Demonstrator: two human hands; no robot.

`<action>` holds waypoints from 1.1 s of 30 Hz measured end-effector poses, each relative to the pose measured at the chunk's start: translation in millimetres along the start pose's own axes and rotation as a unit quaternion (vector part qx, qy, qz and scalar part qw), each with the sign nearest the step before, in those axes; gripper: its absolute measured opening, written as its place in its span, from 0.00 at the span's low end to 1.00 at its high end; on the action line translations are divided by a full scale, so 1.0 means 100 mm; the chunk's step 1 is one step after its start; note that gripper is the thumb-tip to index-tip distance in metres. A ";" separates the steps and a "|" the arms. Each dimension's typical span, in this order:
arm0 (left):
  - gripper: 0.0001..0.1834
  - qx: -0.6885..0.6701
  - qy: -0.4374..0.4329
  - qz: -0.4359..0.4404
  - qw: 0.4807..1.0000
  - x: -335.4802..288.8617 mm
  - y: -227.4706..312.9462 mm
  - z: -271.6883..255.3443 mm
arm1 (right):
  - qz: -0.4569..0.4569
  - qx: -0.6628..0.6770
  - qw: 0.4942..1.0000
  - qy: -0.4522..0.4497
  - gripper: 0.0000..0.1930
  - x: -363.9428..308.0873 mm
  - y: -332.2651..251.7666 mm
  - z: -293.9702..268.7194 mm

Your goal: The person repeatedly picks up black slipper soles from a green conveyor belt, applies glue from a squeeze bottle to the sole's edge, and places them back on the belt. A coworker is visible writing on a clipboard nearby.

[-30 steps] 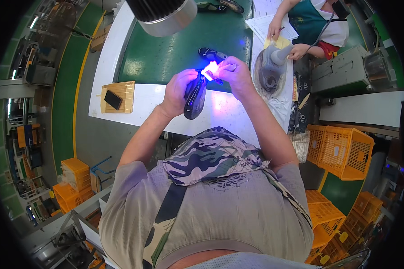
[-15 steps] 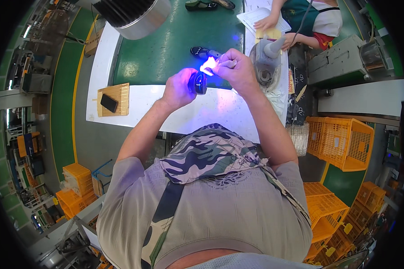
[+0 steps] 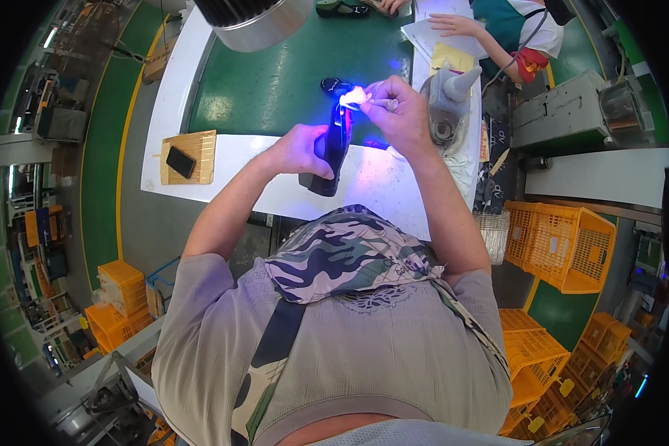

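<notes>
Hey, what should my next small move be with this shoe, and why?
Perhaps draw the brightly lit pale item toward you along the dark shoe: your left hand grips the shoe, while your right hand has the item at its far end. Contact is unclear.

1 head-worn fisheye; faces down; near shirt [image 3: 394, 357]; table [image 3: 238, 160] beyond

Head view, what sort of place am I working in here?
Probably a factory workshop, perhaps one for shoes: your left hand holds what looks like a dark shoe, more shoes lie on the green tabletop, and orange crates stand on both sides.
</notes>
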State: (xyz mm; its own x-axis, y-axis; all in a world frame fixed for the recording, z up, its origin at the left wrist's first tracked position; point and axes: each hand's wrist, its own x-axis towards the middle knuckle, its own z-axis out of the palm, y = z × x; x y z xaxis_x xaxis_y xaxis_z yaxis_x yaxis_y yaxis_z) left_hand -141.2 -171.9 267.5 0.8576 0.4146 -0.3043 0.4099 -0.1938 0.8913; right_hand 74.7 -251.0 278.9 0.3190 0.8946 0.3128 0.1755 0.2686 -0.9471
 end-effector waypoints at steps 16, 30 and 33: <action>0.30 -0.321 -0.044 -0.042 0.945 -0.12 -0.24 -0.07 | 0.009 0.045 0.997 -0.060 0.11 -0.13 0.23 0.19; 0.21 -0.502 0.079 -0.068 0.858 -0.19 -0.53 0.25 | 0.131 0.155 0.967 -0.154 0.11 -0.48 0.31 0.19; 0.22 -0.545 0.082 -0.079 0.831 -0.21 -0.61 0.39 | 0.173 0.181 0.952 -0.175 0.11 -0.55 0.27 0.14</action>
State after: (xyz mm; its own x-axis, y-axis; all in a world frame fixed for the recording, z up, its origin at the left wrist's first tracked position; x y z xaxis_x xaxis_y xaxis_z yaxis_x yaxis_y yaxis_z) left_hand -172.3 -203.5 206.3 0.7297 0.4915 -0.4753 -0.0884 0.7572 0.6472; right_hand 48.6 -288.4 235.3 -0.0419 0.9991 -0.0057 -0.2361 -0.0154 -0.9716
